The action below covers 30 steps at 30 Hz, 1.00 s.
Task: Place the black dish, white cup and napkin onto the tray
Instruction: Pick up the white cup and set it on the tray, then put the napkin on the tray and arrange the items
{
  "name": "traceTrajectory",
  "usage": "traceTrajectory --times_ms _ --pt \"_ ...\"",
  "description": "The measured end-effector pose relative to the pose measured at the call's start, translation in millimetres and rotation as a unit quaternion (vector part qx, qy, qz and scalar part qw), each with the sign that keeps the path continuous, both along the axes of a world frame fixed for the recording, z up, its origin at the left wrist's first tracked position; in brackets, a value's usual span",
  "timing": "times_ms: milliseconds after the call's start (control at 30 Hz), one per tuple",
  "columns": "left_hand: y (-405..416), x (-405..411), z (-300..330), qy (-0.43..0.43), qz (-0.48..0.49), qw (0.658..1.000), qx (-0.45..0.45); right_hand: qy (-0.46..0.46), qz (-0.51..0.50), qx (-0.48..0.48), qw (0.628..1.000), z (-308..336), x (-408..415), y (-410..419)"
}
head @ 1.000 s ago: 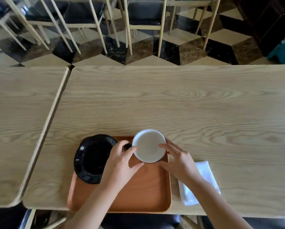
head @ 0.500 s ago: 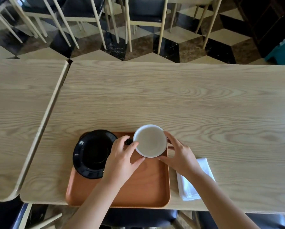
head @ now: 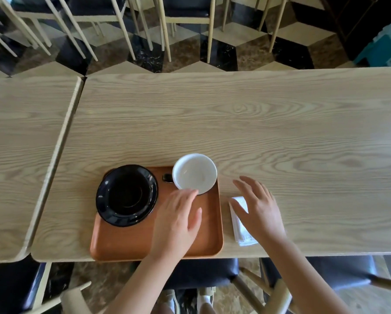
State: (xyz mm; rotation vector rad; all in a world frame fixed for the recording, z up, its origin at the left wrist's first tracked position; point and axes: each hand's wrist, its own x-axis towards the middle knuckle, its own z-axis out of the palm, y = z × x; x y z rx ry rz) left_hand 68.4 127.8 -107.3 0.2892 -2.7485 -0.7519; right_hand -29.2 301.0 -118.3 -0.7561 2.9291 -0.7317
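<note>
Two round glossy dishes, black dish (head: pixel 127 195) and white cup (head: pixel 194 173), occupy the square tray (head: pixel 131 245).

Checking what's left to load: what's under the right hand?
The white napkin lies on the table beside the tray, partly covered by the right hand.

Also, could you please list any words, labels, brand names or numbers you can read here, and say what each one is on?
None can be read: the black dish, white cup, tray, napkin and table show no writing.
The teal object at far right shows no legible marking.
</note>
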Motion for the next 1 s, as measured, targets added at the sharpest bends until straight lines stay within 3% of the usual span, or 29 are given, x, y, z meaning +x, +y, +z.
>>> traceTrajectory --times_ms 100,200,367,800,1000 --pt "37.6 -5.1 3.0 -0.062 -0.008 0.995 0.081 -0.009 -0.080 0.007 0.997 -3.6 9.1 34.9" --pt "69.4 -21.4 -3.2 -0.129 -0.003 0.986 0.110 -0.081 -0.154 0.035 0.984 -8.6 11.6 59.3" --pt "92.7 -50.2 -21.4 -0.245 0.088 0.947 0.186 -0.195 -0.213 0.030 0.957 -12.2 10.2 71.3" --pt "94.4 -50.9 -28.3 -0.285 0.150 0.850 0.417 -0.334 -0.283 -0.122 0.891 -10.3 -2.7 74.1" --pt "88.8 -49.3 -16.8 -0.257 0.143 0.827 0.479 -0.434 -0.299 -0.304 0.793 9.9 0.5 76.6"
